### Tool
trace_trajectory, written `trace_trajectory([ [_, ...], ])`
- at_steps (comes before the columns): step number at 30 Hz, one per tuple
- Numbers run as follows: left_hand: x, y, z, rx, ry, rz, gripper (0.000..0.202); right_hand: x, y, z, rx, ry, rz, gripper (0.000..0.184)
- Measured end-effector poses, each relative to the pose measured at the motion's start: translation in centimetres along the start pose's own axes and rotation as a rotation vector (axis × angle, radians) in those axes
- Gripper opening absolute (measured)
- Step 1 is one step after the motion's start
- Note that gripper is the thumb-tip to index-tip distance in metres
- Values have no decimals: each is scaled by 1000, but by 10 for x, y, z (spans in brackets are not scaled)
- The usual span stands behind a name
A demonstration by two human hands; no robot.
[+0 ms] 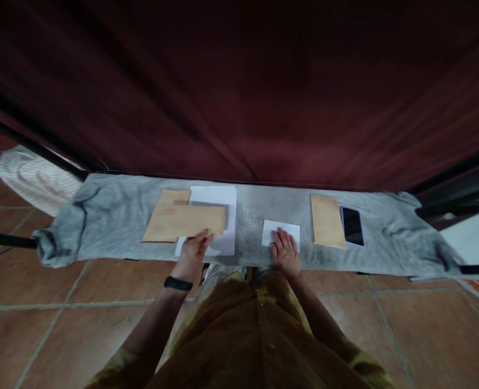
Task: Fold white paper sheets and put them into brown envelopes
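Note:
My left hand (196, 249) pinches the lower edge of a brown paper envelope (194, 219), held sideways over other papers. Beneath it lie more brown envelopes (158, 233) and a stack of white paper sheets (225, 247). Fingers stretched out flat, my right hand (285, 253) rests on a small folded white paper (268, 229) on the grey cloth. To the right of that hand, apart from it, is another brown envelope (327, 221).
A grey cloth (113, 216) covers the narrow bench. A smartphone (352, 227) lies right of the right-hand envelope. Dark red curtain (239, 108) hangs along the far edge. Dark metal bars (8, 239) stand at both ends. Below is a tiled floor (81, 335).

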State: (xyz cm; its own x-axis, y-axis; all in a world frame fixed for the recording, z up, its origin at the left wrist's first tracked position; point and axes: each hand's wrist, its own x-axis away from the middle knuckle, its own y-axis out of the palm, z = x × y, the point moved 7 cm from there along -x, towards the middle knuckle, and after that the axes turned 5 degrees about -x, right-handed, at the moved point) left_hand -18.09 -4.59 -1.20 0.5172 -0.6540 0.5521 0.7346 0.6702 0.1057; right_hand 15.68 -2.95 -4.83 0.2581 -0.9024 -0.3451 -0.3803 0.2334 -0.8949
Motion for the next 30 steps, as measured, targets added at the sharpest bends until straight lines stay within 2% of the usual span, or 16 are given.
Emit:
trace_trajectory([
  [3,10,18,-27,40,-29,-51,16,0,-1,-1,-2,-8,0,48],
  [6,16,29,-43,44,-37,-99,17,0,-2,-1,-11,-10,6,49],
  [13,17,44,-57,-61,5,-213,12,-1,0,0,-21,-3,1,49],
  [19,28,39,-68,-186,59,-313,21,-1,-1,1,-22,6,-5,49],
  [22,39,39,-67,-315,177,-393,26,-1,-1,0,-15,3,-15,48],
  [25,42,46,-52,-508,353,-415,28,-1,-1,0,-15,2,-28,48],
  [26,43,51,-42,-658,484,-416,34,-1,-1,0,-15,2,-28,48],
  [28,44,67,-23,-1050,797,-409,59,-1,-1,0,-15,3,-20,48],
  [30,35,78,-14,-1407,949,-362,84,-1,-2,0,-14,4,-5,48],
])
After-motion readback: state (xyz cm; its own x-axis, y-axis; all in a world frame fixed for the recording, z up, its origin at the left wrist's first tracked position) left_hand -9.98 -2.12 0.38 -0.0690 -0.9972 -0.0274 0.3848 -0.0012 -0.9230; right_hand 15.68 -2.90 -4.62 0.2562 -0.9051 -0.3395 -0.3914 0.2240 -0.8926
